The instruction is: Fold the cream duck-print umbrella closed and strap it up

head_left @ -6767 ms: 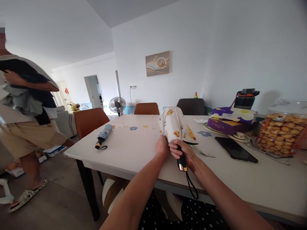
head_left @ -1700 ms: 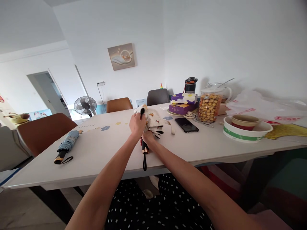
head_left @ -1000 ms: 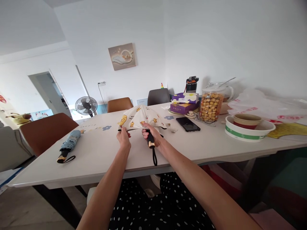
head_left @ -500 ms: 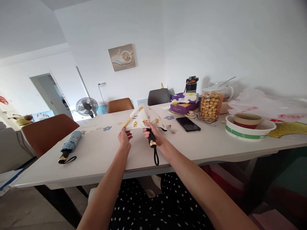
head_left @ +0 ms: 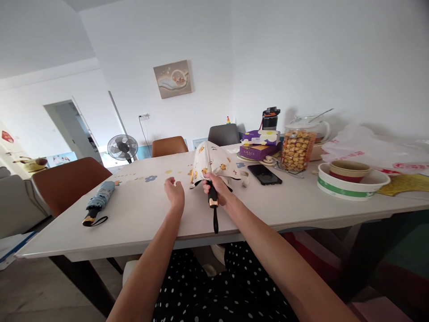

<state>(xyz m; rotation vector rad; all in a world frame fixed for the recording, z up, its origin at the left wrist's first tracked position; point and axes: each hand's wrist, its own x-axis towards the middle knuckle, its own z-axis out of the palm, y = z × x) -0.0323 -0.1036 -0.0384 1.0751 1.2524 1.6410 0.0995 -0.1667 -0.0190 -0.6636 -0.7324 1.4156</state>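
Note:
My right hand [head_left: 216, 187] is wrapped round a cream folding umbrella [head_left: 214, 162] where its loose, partly bunched canopy meets the black handle. Small yellow figures are printed on the cloth. The handle points toward me, and a black wrist strap hangs from its gold-coloured end over the table edge. Left of the canopy, my left hand [head_left: 174, 192] is off the cloth, its fingers loosely curled and apart with nothing in them. Farther left a blue folding umbrella [head_left: 101, 197], its canopy gathered, lies on the white table [head_left: 140, 223].
Right of the cream umbrella lies a black phone [head_left: 264, 174]. Behind it are purple boxes [head_left: 256, 151], a dark bottle [head_left: 270, 118] and a jar of round brown snacks [head_left: 297, 150]. Paper bowls [head_left: 350, 179] and a plastic bag [head_left: 375, 145] occupy the right side. Chairs [head_left: 169, 146] stand beyond.
My left hand has let go of the canopy's left edge. The cloth has swung to the right and puffed out, while my right hand keeps its grip at the handle.

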